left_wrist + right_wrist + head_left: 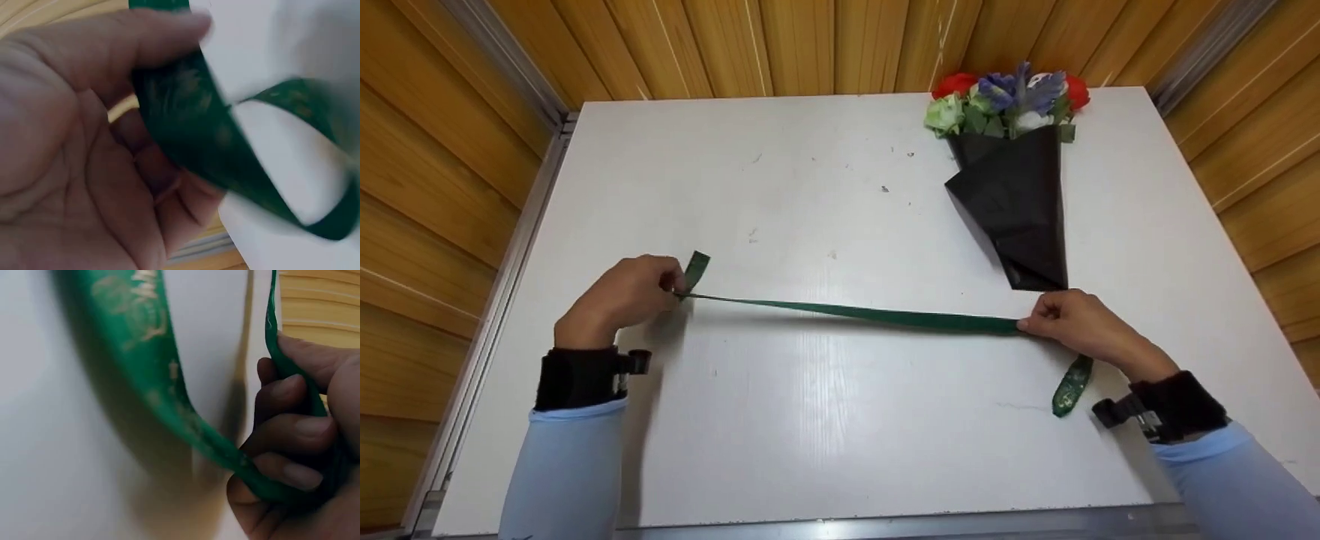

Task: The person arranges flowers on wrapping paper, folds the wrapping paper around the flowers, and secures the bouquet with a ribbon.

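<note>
A green ribbon (885, 316) is stretched nearly straight between the two hands, close over the white table. My left hand (634, 292) pinches it near one end, and a short tail sticks up past the fingers. In the left wrist view the thumb lies across the ribbon (185, 112), which curls away in a blurred loop. My right hand (1076, 326) grips the other end, its tail hanging below toward the table. Gold lettering shows on the ribbon (140, 354) in the right wrist view, where the fingers curl round it.
A bouquet (1020, 187) of red, purple, white and green flowers in black wrapping lies at the back right, its lower end just beyond the right hand. Wooden panels (795, 49) stand behind the white table (720, 180). A metal rail (885, 526) runs along the front edge.
</note>
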`<state>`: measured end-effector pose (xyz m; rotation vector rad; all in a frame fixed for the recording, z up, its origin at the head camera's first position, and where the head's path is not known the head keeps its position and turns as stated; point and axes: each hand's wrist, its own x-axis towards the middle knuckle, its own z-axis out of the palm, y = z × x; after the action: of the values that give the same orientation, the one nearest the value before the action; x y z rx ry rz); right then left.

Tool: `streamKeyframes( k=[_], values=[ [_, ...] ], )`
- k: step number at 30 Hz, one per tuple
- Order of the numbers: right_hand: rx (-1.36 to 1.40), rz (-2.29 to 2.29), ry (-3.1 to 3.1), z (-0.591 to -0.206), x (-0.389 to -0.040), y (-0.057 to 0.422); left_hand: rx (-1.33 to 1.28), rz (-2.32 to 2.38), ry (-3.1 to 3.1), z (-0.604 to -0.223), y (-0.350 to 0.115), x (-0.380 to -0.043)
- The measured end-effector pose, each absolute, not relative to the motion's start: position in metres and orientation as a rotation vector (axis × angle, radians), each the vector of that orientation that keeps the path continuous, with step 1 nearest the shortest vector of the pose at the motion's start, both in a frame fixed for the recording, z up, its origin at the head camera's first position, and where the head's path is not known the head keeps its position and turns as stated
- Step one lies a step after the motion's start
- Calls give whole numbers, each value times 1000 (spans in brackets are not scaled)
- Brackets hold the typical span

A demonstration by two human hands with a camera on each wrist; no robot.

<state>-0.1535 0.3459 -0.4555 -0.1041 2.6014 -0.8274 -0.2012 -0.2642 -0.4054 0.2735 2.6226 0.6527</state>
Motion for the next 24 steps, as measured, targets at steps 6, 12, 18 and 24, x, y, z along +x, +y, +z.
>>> streamKeyframes(
  k=[6,12,18,24],
  values=[
    [6,-722,2610,-451,-157,385,218,564,2729,-420,-272,-197],
    [131,-680,2637,-448,-166,420,169,475,2811,-432,-290,-188],
    [205,-627,2701,-443,-170,437,46,415,2894,-438,-309,-180],
    [132,-541,2831,-445,-173,441,26,388,2729,-433,-312,-176]
  ],
)
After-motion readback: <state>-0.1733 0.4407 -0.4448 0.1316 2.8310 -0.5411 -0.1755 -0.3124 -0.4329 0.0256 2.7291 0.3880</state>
